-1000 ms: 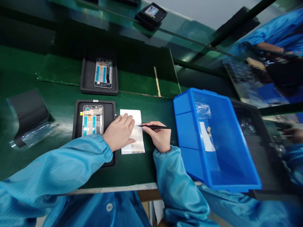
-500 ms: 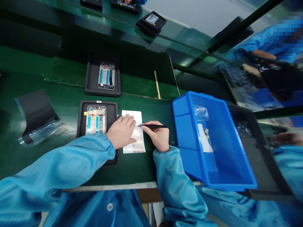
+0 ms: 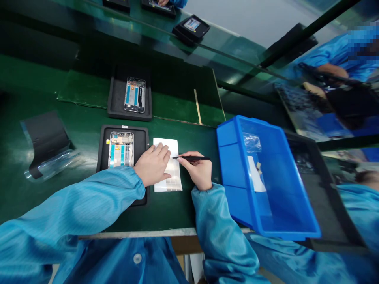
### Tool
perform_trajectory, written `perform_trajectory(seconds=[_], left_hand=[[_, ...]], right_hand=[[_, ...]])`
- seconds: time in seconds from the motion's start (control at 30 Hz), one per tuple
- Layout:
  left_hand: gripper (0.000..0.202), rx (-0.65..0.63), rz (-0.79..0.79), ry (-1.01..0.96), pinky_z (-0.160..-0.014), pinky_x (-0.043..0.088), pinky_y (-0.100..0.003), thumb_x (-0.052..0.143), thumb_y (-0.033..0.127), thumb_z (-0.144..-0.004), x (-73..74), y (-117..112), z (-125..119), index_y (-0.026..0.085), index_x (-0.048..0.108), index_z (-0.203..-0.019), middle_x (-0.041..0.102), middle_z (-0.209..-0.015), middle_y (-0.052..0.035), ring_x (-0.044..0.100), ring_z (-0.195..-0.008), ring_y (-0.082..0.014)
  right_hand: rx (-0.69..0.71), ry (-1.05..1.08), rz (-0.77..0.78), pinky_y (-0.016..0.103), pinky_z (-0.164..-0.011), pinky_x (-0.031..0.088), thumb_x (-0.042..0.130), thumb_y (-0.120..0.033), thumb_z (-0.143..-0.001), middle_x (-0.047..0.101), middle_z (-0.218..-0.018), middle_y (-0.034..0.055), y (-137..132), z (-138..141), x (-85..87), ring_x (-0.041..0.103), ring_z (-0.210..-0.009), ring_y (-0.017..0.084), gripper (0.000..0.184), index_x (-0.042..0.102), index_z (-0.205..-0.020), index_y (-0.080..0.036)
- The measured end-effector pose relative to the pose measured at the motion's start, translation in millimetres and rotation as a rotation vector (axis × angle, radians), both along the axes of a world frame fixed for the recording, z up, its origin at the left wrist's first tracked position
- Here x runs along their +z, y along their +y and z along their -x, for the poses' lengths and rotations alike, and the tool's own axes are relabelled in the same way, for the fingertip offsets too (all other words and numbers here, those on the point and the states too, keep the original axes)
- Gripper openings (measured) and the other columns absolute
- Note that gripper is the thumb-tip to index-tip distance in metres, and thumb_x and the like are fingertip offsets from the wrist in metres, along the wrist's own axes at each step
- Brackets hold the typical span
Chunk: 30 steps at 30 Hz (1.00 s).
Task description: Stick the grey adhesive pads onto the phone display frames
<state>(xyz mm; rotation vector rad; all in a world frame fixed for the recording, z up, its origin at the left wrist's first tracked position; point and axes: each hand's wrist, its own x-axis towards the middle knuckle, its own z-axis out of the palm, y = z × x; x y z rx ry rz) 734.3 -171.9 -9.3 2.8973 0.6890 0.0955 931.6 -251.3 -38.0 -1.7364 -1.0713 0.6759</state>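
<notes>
My left hand [image 3: 152, 163] lies flat, fingers stretched out, on a white sheet [image 3: 174, 177] with pale rectangular patches on its lower half. Black tweezers [image 3: 194, 158] are pinched in my right hand [image 3: 199, 171], their thin tip pointing left onto the sheet beside my left fingers. Just left of the sheet, an opened phone [image 3: 121, 150] with its inner parts showing rests in a black foam tray [image 3: 102, 157]. My left sleeve and hand cover the lower part of that tray.
Behind sits a second black tray [image 3: 114, 104] with another opened phone [image 3: 134, 94]. A blue bin [image 3: 237, 173] holding plastic and paper scraps stands right. Black film with clear plastic [image 3: 44, 138] lies left. Co-workers' blue sleeves [image 3: 331, 59] show at right and far back.
Both hands keep the same places on the sheet and the tweezers. The whole view shifts very slightly; a co-worker's arm at the right moves a little.
</notes>
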Motion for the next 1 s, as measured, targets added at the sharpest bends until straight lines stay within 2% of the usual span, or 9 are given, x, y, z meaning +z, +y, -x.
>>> perform_trajectory(seconds=[0.13,0.33,0.47,0.53,0.6,0.63,0.7,0.8,1.0], left_hand=[[0.076,-0.003,0.009,-0.001,-0.115,0.032,-0.046,0.060,0.055,-0.090,1.6,0.1,0.3,0.000,0.048,-0.141,0.047,-0.146,-0.0213,0.039,-0.139,-0.0377],[0.076,-0.014,0.052,-0.017,-0.114,0.032,-0.048,0.062,0.054,-0.089,-1.3,3.1,-1.9,0.000,0.048,-0.140,0.046,-0.146,-0.0229,0.039,-0.139,-0.0393],[0.075,-0.019,0.169,-0.167,-0.116,0.033,-0.047,0.070,0.050,-0.084,15.0,9.8,7.4,0.002,0.048,-0.139,0.048,-0.145,-0.0216,0.041,-0.138,-0.0359],[0.060,0.076,0.284,-0.313,-0.111,0.040,-0.043,0.068,0.045,-0.087,31.3,12.8,20.3,0.009,0.055,-0.133,0.055,-0.137,-0.0158,0.050,-0.130,-0.0299],[0.039,0.231,0.477,-0.408,-0.093,0.050,-0.035,0.065,0.043,-0.089,47.5,14.8,36.8,0.016,0.065,-0.117,0.066,-0.115,-0.0081,0.062,-0.105,-0.0220],[0.032,0.306,0.590,-0.425,-0.080,0.051,-0.030,0.064,0.043,-0.089,53.9,15.2,45.4,0.018,0.069,-0.108,0.068,-0.102,-0.0044,0.064,-0.089,-0.0179],[0.028,0.408,0.788,-0.416,-0.059,0.045,-0.024,0.065,0.045,-0.086,61.0,14.9,61.5,0.020,0.073,-0.095,0.067,-0.082,0.0000,0.057,-0.065,-0.0119],[0.027,0.504,0.955,-0.418,-0.050,0.035,-0.021,0.068,0.044,-0.082,58.3,11.1,80.8,0.019,0.074,-0.089,0.063,-0.070,0.0017,0.049,-0.056,-0.0089],[0.021,0.574,1.108,-0.512,-0.054,0.040,-0.021,0.066,0.036,-0.081,46.9,3.0,104.7,0.016,0.072,-0.082,0.064,-0.067,0.0005,0.052,-0.058,-0.0099]], right_hand=[[-0.030,0.019,-0.004,0.037,-0.078,0.059,0.088,-0.039,-0.067,0.076,-0.083,0.0067,-0.1,1.9,1.3,0.074,-0.079,0.023,0.031,0.072,-0.083,-0.017],[-0.110,0.181,-0.062,0.036,-0.073,0.061,0.090,-0.035,-0.064,0.077,-0.080,0.0051,-4.9,-2.7,6.8,0.075,-0.077,0.022,0.032,0.068,-0.081,-0.019],[-0.125,0.205,-0.084,0.036,-0.072,0.061,0.090,-0.034,-0.063,0.076,-0.078,0.0043,-6.5,3.4,23.0,0.075,-0.075,0.022,0.031,0.068,-0.079,-0.020],[-0.087,0.207,-0.091,0.036,-0.072,0.062,0.090,-0.033,-0.064,0.076,-0.077,0.0038,-6.5,14.5,33.9,0.075,-0.076,0.023,0.029,0.068,-0.079,-0.021],[-0.033,0.208,-0.123,0.036,-0.072,0.062,0.090,-0.031,-0.064,0.076,-0.077,0.0030,-5.8,30.0,44.5,0.075,-0.075,0.023,0.027,0.069,-0.079,-0.022],[-0.010,0.207,-0.139,0.036,-0.072,0.062,0.090,-0.031,-0.065,0.076,-0.077,0.0028,-5.3,38.8,49.2,0.075,-0.075,0.023,0.026,0.070,-0.079,-0.023],[0.023,0.205,-0.156,0.037,-0.073,0.062,0.090,-0.030,-0.066,0.076,-0.078,0.0030,-3.7,56.8,57.3,0.075,-0.075,0.023,0.024,0.071,-0.079,-0.023],[0.049,0.222,-0.153,0.038,-0.074,0.063,0.089,-0.030,-0.068,0.076,-0.078,0.0033,-0.6,81.7,64.6,0.075,-0.075,0.023,0.022,0.071,-0.079,-0.024],[0.099,0.318,-0.149,0.036,-0.073,0.063,0.089,-0.028,-0.068,0.076,-0.080,0.0030,3.5,113.7,61.3,0.075,-0.076,0.022,0.022,0.070,-0.080,-0.023]])
